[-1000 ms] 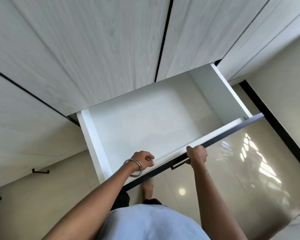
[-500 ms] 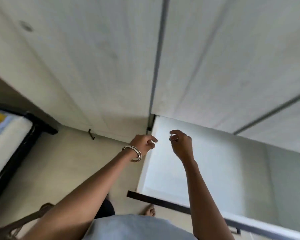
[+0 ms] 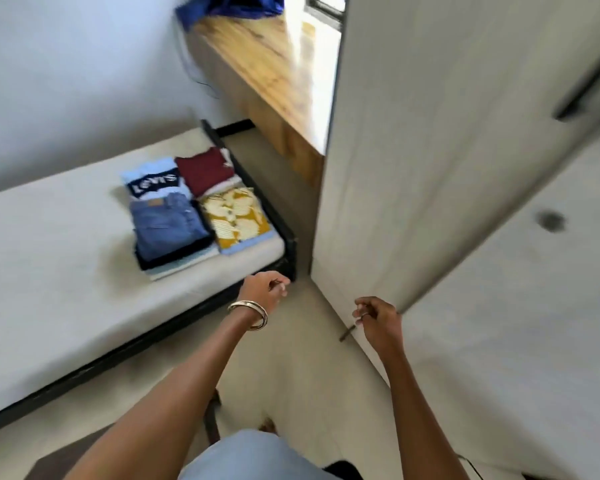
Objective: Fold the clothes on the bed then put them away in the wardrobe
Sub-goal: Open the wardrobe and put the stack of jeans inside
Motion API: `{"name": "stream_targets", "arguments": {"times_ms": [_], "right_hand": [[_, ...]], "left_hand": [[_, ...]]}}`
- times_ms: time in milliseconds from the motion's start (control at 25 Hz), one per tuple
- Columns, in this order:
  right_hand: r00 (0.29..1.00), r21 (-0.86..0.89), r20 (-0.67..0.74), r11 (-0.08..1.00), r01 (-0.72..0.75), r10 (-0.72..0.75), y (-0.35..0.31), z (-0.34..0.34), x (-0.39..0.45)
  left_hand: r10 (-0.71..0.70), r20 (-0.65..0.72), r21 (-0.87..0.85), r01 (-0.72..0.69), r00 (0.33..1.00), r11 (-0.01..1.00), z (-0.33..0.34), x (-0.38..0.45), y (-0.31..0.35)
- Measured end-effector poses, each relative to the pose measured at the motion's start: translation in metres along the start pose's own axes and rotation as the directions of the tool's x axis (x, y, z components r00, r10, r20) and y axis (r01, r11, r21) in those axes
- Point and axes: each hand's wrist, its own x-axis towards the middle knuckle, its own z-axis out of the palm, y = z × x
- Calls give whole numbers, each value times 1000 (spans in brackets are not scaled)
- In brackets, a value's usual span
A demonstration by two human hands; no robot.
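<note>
Bed (image 3: 66, 265) at left, pale mattress in a dark frame. 4 folded stacks sit close together near its right end: a Levi's shirt (image 3: 155, 181) and a maroon top (image 3: 205, 171) at the back, jeans (image 3: 168, 230) and a yellow floral piece (image 3: 234, 216) in front. Folding looks done; none of it is in the wardrobe yet.

Left hand (image 3: 264, 289), 2 bangles on the wrist, hangs in the air just off the bed's corner, fingers loosely curled, holding nothing. Right hand (image 3: 378, 317) is beside the wardrobe (image 3: 430, 168), fingers loosely curled too, and empty as far as the frame shows. A small dark handle (image 3: 346, 332) sticks out low on the wardrobe, just left of that hand, not touched.

Risks, as judged:
- The jeans stack has several layers and sits near the mattress edge. A 1-handed lift could let the lower pieces slide and unfold.
- The stacks touch each other. Pulling 1 could drag its neighbour.
- The frame is motion-blurred, so the head is turning fast. A rushed reach could clip the bed's dark corner.

Room: pale tiled floor between bed and wardrobe, a narrow gap. White wall behind the bed. A wooden ledge (image 3: 267, 64) runs toward a bright window, with blue cloth (image 3: 229, 5) on its far end.
</note>
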Motion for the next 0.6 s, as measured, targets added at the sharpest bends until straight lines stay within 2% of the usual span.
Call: {"name": "stream_targets", "arguments": {"times_ms": [120,320,440,600], "right_hand": [[987,-30,134,995,99,-94,-61,70,46],[905,-68,399,980,188,-146,-152,177,144],[840,-113,539,983,147,-64,-183,245,206],[692,-147,705,986,-76,158,-218,341,278]], "left_hand": [[-174,-196,-99,157,965,983,-79,29,-40],[-461,-331,-342,350,823,872,-162,100,-108],[-618,-292,-528,416,730,740,-192,141,-148],[-842,-75,-684,587,534,434,-226,187,-194]]}}
